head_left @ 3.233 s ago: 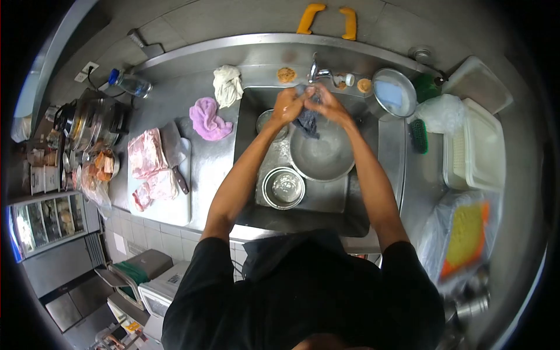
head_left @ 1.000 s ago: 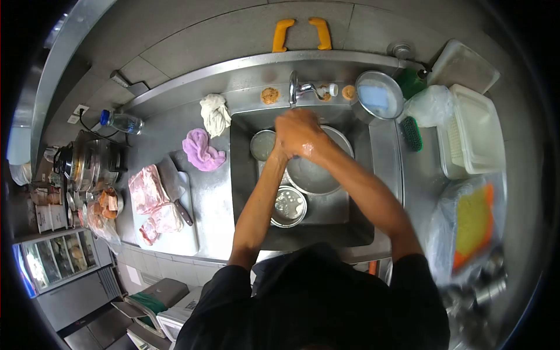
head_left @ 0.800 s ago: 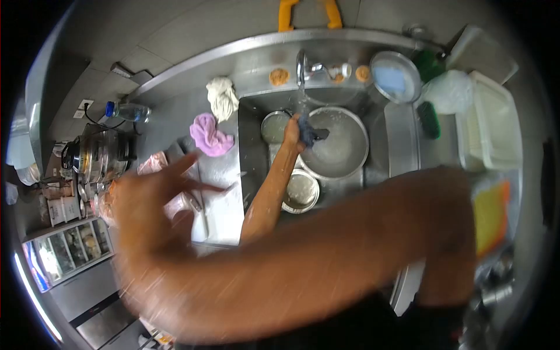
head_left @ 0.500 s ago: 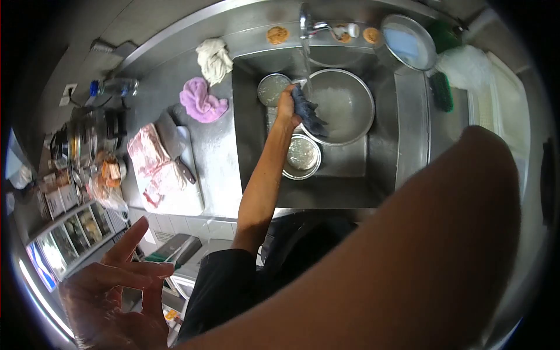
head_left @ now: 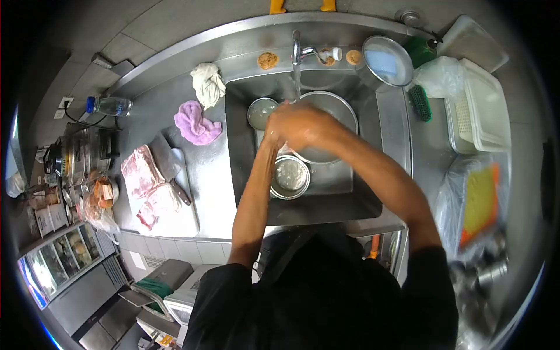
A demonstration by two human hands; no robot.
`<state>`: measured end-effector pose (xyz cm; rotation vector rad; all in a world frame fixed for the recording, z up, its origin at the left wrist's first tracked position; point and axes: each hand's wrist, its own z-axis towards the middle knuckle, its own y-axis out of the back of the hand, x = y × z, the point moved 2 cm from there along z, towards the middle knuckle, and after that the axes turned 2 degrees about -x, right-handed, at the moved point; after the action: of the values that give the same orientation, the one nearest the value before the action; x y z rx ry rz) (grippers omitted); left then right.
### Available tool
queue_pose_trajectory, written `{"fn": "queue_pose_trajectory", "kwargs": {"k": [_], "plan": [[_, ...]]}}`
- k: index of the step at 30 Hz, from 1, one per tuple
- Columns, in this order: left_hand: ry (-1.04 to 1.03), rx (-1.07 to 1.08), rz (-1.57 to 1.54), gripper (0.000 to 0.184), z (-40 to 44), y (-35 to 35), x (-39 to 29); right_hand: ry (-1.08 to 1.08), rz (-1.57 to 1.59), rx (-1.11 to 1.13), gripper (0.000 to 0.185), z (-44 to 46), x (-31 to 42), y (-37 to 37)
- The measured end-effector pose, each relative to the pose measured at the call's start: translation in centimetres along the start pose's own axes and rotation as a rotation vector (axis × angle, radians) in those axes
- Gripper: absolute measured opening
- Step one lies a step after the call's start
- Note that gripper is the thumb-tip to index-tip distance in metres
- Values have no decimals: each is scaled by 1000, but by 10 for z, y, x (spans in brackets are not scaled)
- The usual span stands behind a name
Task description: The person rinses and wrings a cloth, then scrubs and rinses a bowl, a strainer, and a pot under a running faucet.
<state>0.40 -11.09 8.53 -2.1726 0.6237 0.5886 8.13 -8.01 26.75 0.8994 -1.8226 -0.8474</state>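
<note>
Over the sink [head_left: 367, 198], my left hand [head_left: 274, 128] and my right hand [head_left: 304, 123] are together, wet, just below the running tap [head_left: 296, 49]. The right hand overlaps the left, and the fingers look curled. What lies between them is hidden; no dark cloth shows now. Beneath the hands is a large metal bowl [head_left: 344, 111] with water in it. One small metal bowl [head_left: 262, 112] sits behind the left hand, and another small bowl [head_left: 290, 176], holding cloudy liquid, stands nearer my body.
On the left counter lie raw meat [head_left: 143, 175] on a white board [head_left: 185, 221], a cleaver [head_left: 166, 158], a purple cloth [head_left: 197, 123] and a white cloth [head_left: 207, 86]. To the right are a green brush [head_left: 419, 104], a metal bowl with a blue sponge [head_left: 382, 63] and white plastic trays [head_left: 487, 111].
My right hand has come from the lower left, close to the camera, to join my left hand over the sink. The dark cloth my left hand held is out of sight. The view has shifted.
</note>
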Motion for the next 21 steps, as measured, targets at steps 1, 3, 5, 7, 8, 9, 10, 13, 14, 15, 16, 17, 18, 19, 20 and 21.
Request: {"fn": "queue_pose_trajectory", "kwargs": {"k": [1, 3, 5, 7, 8, 9, 10, 13, 14, 15, 16, 17, 18, 19, 20, 21], "plan": [[-51, 57, 80, 45, 1, -3, -8, -142, -25, 67, 26, 5, -36, -17], [-96, 27, 254, 40, 12, -13, -17, -112, -14, -634, 44, 30, -125, -100], [-174, 82, 439, 32, 10, -33, -39, -16, 429, -675, 46, 31, -138, -96], [-267, 144, 625, 24, 15, -49, -62, 92, 861, -701, 48, 30, -155, -90], [-315, 146, 610, 26, 20, -49, -74, -16, 981, -578, 43, 29, -167, -93], [-362, 148, 596, 27, 23, -48, -85, -124, 1095, -450, 38, 29, -178, -95], [-345, 142, 537, 24, 11, -54, -97, -119, 1000, -430, 28, 19, -173, -88], [-336, 97, 303, 24, 6, -47, -118, -63, 877, -378, 19, 20, -202, -110], [-297, 157, 201, 28, 2, -46, -121, -137, 1153, -619, 16, 20, -204, -112], [-297, 160, 202, 28, 1, -48, -119, -138, 1152, -622, 16, 24, -204, -112], [-281, 154, 165, 30, 6, -48, -113, -145, 1462, -659, 21, 27, -199, -105], [-265, 147, 128, 32, 11, -50, -107, -148, 1773, -687, 29, 35, -195, -102], [-240, 95, 191, 31, 18, -55, -98, -47, 1301, -791, 41, 48, -180, -101], [-240, 99, 195, 31, 23, -58, -96, -47, 1300, -797, 41, 59, -175, -103], [-275, 168, 396, 31, 26, -64, -96, 60, 1129, -763, 43, 70, -170, -100], [-309, 233, 596, 31, 28, -66, -97, 163, 957, -722, 45, 76, -167, -98]]}}
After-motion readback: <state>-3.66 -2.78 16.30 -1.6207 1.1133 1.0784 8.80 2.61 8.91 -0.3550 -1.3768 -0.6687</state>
